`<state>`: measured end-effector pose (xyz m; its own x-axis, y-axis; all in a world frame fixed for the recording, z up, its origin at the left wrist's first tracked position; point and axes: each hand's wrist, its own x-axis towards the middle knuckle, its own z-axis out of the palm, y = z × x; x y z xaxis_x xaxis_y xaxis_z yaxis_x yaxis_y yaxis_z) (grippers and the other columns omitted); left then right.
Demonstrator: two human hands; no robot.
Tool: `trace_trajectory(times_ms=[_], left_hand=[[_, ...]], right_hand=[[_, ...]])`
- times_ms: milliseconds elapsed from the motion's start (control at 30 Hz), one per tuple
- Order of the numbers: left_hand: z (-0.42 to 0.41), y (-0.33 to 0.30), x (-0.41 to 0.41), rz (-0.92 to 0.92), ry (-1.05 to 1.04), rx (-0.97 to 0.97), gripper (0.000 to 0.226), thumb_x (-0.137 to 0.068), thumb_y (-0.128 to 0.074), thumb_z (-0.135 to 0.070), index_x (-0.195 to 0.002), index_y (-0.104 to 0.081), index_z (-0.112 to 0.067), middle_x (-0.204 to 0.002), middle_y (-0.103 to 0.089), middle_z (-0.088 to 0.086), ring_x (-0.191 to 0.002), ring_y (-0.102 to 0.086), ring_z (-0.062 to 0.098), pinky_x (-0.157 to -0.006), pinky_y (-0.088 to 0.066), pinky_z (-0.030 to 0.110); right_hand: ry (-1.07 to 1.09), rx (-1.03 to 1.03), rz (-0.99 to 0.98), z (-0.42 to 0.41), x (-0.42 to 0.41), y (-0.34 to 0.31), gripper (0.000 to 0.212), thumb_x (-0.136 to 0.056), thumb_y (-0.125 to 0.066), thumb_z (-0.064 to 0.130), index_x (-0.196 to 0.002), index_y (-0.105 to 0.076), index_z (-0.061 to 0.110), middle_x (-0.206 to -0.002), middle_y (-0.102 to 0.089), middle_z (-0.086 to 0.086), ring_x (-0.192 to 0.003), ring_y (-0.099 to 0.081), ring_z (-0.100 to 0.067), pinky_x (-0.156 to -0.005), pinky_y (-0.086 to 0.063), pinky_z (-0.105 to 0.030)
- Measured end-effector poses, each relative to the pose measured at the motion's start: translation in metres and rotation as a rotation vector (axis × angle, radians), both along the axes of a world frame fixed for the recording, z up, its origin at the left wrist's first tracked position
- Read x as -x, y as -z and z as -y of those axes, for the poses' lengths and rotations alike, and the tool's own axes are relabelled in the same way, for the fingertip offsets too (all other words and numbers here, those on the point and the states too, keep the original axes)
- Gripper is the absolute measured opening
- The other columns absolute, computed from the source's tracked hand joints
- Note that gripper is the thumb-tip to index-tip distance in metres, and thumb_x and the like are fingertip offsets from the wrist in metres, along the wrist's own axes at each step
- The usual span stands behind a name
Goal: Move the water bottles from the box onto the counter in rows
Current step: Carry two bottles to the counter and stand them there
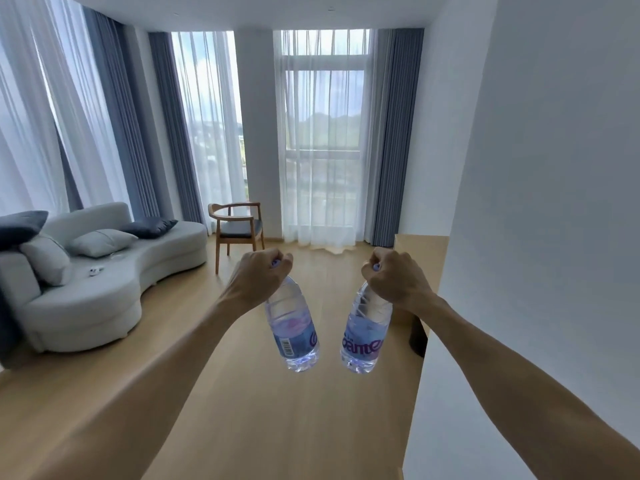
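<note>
1. Sofa (104,271), white, cushioned, far left.
2. Left hand (258,275): fist curled round the cap of left bottle (292,329), which hangs below it over the wooden floor.
3. Right hand (394,275): likewise gripping right bottle (365,332), hanging beneath.

Both bottle caps are buried from me: the left hand (258,277) covers the left bottle's (292,332) neck, the right hand (394,277) the right bottle's (365,336). Its label reads only partly. The sofa (104,271) runs off the frame's left edge.
</note>
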<state>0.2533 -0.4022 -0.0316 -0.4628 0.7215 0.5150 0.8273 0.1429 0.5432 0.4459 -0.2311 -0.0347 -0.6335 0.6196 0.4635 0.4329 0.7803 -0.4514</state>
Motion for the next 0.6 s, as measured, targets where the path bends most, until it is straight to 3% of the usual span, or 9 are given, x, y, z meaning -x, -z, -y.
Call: trace_trajectory(times_ms=[133,333,467,600], left_hand=[[-0.074,-0.011,0.055,0.021,0.030,-0.007,0.036,-0.097,-0.051,-0.026,-0.068,-0.060,-0.006,-0.060,-0.057,0.006,-0.056,-0.053,0.021,-0.055,-0.042,0.031],[-0.175,-0.015,0.122,-0.014,0.009,-0.015,0.036,-0.097,-0.050,-0.030,-0.068,-0.060,-0.012,-0.060,-0.058,0.000,-0.053,-0.051,0.008,-0.049,-0.034,0.019],[-0.241,-0.007,0.164,-0.019,0.027,-0.007,0.036,-0.096,-0.051,-0.033,-0.061,-0.054,-0.022,-0.056,-0.055,-0.008,-0.050,-0.051,0.004,-0.046,-0.033,0.015],[-0.312,0.003,0.206,-0.041,0.074,0.007,0.038,-0.096,-0.052,-0.033,-0.059,-0.051,-0.026,-0.052,-0.052,-0.009,-0.045,-0.050,0.003,-0.044,-0.032,0.011]], right_hand=[[0.024,-0.015,-0.031,-0.068,0.049,-0.010,0.024,-0.088,-0.056,0.025,-0.067,-0.045,0.026,-0.059,-0.049,0.008,-0.056,-0.049,-0.014,-0.054,-0.037,-0.025],[0.079,-0.006,-0.042,-0.164,0.110,-0.013,0.017,-0.088,-0.055,0.026,-0.073,-0.052,0.020,-0.060,-0.055,0.004,-0.057,-0.055,-0.016,-0.054,-0.044,-0.030],[0.105,0.010,-0.052,-0.228,0.149,-0.003,0.021,-0.087,-0.054,0.027,-0.067,-0.046,0.024,-0.058,-0.054,0.005,-0.056,-0.053,-0.015,-0.052,-0.036,-0.026],[0.073,0.027,-0.038,-0.299,0.194,0.009,0.020,-0.088,-0.054,0.023,-0.069,-0.048,0.023,-0.058,-0.054,0.005,-0.055,-0.054,-0.015,-0.053,-0.038,-0.026]])
